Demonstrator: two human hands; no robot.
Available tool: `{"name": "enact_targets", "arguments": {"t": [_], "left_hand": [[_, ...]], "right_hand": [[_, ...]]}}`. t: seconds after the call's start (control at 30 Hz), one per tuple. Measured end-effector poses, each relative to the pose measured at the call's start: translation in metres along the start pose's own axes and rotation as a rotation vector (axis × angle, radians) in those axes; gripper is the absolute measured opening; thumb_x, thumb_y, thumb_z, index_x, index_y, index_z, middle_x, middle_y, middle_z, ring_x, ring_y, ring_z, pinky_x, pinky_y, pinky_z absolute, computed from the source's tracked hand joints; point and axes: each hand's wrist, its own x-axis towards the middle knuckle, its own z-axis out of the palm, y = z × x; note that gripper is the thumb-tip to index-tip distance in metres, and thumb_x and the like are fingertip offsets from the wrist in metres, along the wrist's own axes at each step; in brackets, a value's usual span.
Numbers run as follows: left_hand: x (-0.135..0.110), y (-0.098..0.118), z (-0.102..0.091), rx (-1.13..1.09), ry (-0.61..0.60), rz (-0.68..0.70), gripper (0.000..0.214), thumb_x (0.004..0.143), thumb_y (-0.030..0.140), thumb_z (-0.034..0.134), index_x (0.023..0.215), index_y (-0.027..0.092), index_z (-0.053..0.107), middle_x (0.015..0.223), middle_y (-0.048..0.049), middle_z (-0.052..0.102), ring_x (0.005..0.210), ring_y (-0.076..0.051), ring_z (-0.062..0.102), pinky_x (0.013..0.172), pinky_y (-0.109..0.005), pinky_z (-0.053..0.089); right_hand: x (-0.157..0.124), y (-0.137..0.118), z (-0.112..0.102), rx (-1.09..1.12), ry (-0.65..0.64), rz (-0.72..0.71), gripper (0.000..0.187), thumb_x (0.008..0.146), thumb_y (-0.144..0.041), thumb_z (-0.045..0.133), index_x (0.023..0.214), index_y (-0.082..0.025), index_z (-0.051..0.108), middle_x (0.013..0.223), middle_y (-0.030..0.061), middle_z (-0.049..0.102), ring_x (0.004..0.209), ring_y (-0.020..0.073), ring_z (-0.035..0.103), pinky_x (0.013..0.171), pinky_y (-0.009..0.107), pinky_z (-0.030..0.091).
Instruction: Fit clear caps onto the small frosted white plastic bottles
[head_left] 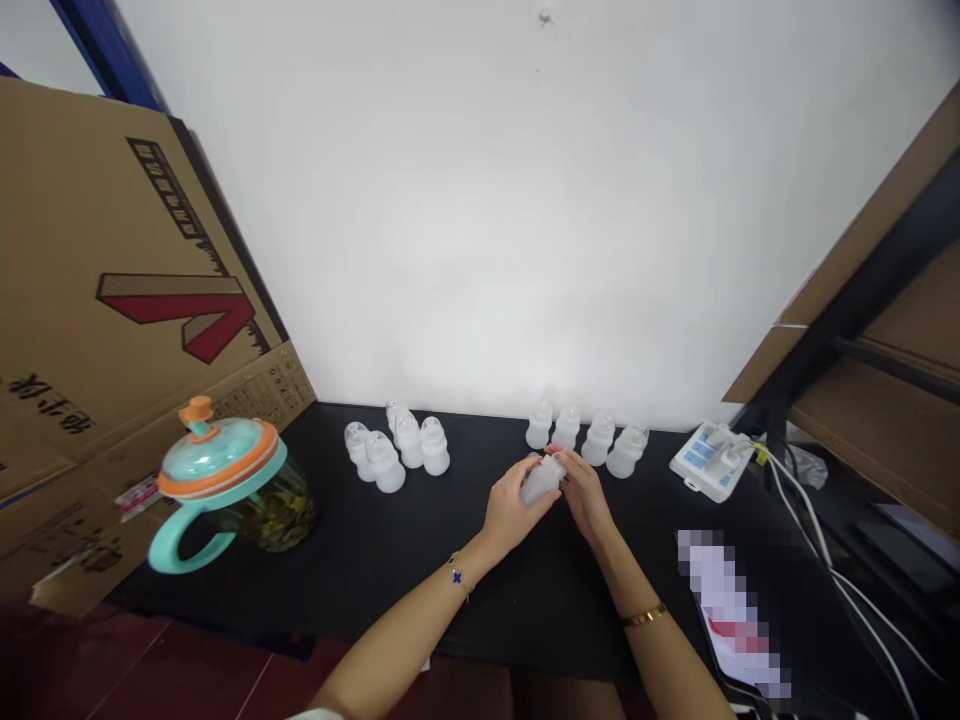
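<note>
My left hand (pixel 512 500) is wrapped round the body of a small frosted white baby bottle (pixel 538 482), tilted with its top toward the right. At that top, the fingers of my right hand (pixel 584 485) close round the collar, partly hiding it. Whether a clear cap sits on this bottle I cannot tell. Just behind my hands stands a row of several similar baby bottles (pixel 598 441) with clear domed caps. Farther left, another group of capped baby bottles (pixel 385 463) stands upright on the black table (pixel 450 540).
A large turquoise-lidded jug (pixel 221 470) with dark leaves stands at the left, beside a cardboard box (pixel 112 250). On the right lie a white power strip (pixel 711 462), white cables (pixel 814 520) and a phone (pixel 731 620) with a blurred screen. Behind rises a white wall (pixel 487 200).
</note>
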Motion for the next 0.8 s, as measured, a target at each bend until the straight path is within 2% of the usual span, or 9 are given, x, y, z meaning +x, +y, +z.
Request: {"name": "enact_targets", "arguments": {"t": [0.17, 0.37, 0.6, 0.8], "left_hand": [[0.0004, 0.0006, 0.0006, -0.002, -0.004, -0.050, 0.055, 0.079, 0.040, 0.076, 0.129, 0.028, 0.058, 0.118, -0.0033, 0.071, 0.097, -0.021, 0.069, 0.087, -0.036, 0.057], [0.0004, 0.0021, 0.0002, 0.030, -0.014, -0.052, 0.057, 0.077, 0.039, 0.078, 0.129, 0.028, 0.058, 0.117, -0.0032, 0.071, 0.092, -0.022, 0.069, 0.086, -0.037, 0.057], [0.0004, 0.0006, 0.0017, 0.036, -0.025, -0.027, 0.058, 0.076, 0.036, 0.080, 0.129, 0.026, 0.058, 0.124, -0.0030, 0.070, 0.104, -0.022, 0.069, 0.094, -0.035, 0.056], [-0.0015, -0.0061, 0.0058, 0.151, -0.004, 0.082, 0.053, 0.078, 0.033, 0.077, 0.128, 0.026, 0.060, 0.129, -0.0052, 0.068, 0.115, -0.026, 0.067, 0.098, -0.038, 0.055]], "right_hand": [[-0.0004, -0.0001, -0.0007, 0.023, -0.030, 0.035, 0.035, 0.073, -0.049, 0.082, 0.094, -0.022, 0.080, 0.108, 0.0075, 0.073, 0.100, 0.0265, 0.063, 0.081, 0.034, 0.048], [0.0029, 0.0047, -0.0056, 0.028, 0.009, 0.045, 0.035, 0.070, -0.049, 0.084, 0.091, -0.021, 0.081, 0.094, 0.0066, 0.073, 0.089, 0.0238, 0.062, 0.077, 0.034, 0.049], [0.0081, 0.0087, -0.0069, 0.049, 0.097, 0.053, 0.038, 0.057, -0.049, 0.091, 0.079, -0.019, 0.080, 0.090, 0.0061, 0.071, 0.083, 0.0213, 0.061, 0.072, 0.032, 0.049], [0.0051, 0.0070, -0.0041, 0.021, 0.081, -0.021, 0.031, 0.064, -0.045, 0.089, 0.063, -0.020, 0.072, 0.078, 0.0022, 0.068, 0.072, 0.0160, 0.056, 0.067, 0.029, 0.046]]}}
